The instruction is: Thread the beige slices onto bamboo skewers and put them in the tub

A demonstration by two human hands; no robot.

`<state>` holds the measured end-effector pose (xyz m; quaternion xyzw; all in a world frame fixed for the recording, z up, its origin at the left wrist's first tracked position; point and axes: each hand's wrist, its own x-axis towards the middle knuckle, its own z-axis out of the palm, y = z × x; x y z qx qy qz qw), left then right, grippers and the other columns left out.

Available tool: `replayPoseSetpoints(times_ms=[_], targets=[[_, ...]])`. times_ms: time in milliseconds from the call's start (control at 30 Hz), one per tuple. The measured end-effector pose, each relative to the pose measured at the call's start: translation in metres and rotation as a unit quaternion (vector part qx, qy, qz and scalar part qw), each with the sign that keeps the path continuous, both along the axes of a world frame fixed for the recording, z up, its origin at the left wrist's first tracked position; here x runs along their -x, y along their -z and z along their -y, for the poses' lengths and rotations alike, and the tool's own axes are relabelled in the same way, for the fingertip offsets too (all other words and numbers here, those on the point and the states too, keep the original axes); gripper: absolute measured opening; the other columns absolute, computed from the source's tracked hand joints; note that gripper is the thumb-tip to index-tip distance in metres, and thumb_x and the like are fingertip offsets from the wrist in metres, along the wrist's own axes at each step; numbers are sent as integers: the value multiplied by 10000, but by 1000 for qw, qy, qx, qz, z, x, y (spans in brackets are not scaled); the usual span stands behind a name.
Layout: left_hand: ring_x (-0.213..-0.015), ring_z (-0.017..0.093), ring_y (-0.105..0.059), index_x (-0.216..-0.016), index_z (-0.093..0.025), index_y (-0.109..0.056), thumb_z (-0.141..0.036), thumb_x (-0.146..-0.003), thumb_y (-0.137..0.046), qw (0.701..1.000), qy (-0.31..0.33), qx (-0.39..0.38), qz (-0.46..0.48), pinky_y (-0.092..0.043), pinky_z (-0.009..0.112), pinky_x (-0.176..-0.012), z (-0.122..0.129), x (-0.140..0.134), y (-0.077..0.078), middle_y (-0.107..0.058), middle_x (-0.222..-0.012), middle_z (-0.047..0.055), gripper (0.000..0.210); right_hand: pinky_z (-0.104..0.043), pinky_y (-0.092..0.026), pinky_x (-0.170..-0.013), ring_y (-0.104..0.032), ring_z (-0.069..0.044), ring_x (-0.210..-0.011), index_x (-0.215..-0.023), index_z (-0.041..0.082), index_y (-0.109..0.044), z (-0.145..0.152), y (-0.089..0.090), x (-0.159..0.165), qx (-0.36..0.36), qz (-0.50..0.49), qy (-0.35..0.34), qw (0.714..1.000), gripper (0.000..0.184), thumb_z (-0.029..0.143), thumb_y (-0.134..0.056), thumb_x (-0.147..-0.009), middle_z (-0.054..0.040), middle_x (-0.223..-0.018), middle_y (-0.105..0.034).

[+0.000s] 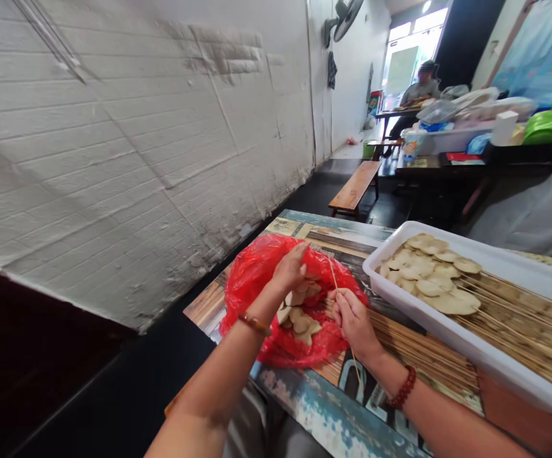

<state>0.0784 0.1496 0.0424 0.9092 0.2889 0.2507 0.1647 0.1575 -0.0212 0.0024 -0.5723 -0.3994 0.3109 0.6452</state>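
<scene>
A thin bamboo skewer [333, 277] is pinched in my right hand [353, 321], its upper end bare and pointing up and away. My left hand [291, 267] is over the red plastic bag [251, 267], fingers stretched out and nothing visible in them. Pale, thin round slices [299, 321] lie inside the opened bag, below and between my hands. Beside my right forearm, a bundle of bare skewers [419, 350] lies on the table, its far end reaching the bag. The undersides of both hands are hidden.
At the right, a white plastic tub [385, 254] holds skewered slices [428, 270]. The patterned table [304, 397] stands near a white brick wall [137, 159]. Beyond are a wooden bench [356, 184], a loaded table with green bowls [543, 127], and a seated person [419, 89].
</scene>
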Motion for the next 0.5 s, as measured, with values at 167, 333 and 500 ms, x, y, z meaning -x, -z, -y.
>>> replayPoseSetpoints(times_ms=[167, 333, 500], targets=[[-843, 177, -575, -895, -170, -644, -144, -729, -469, 996, -56, -7, -65, -434, 299, -776, -31, -18, -4, -657, -895, 66, 242, -180, -311, -380, -350, -72, -370, -802, 200, -494, 1, 0, -2, -11, -25, -7, 1000, 258, 387, -340, -892, 96, -474, -362], [-678, 144, -526, -709, -145, -608, -162, -737, -439, 996, -67, -39, -54, -407, 268, -668, -21, -3, -28, -603, -698, 42, 172, -188, -364, -385, -427, -80, -382, -814, 206, -493, 0, 6, -1, -9, -28, -8, 1000, 278, 406, -315, -891, 65, -549, -479], [-542, 101, -464, -650, -154, -566, -170, -736, -436, 997, -68, -38, -25, -366, 221, -548, 3, 17, -53, -524, -566, -14, 157, -241, -451, -576, -532, -134, -644, -796, 209, -511, 0, 10, -4, -15, 3, 22, 1000, 255, 411, -373, -868, -4, -751, -562]])
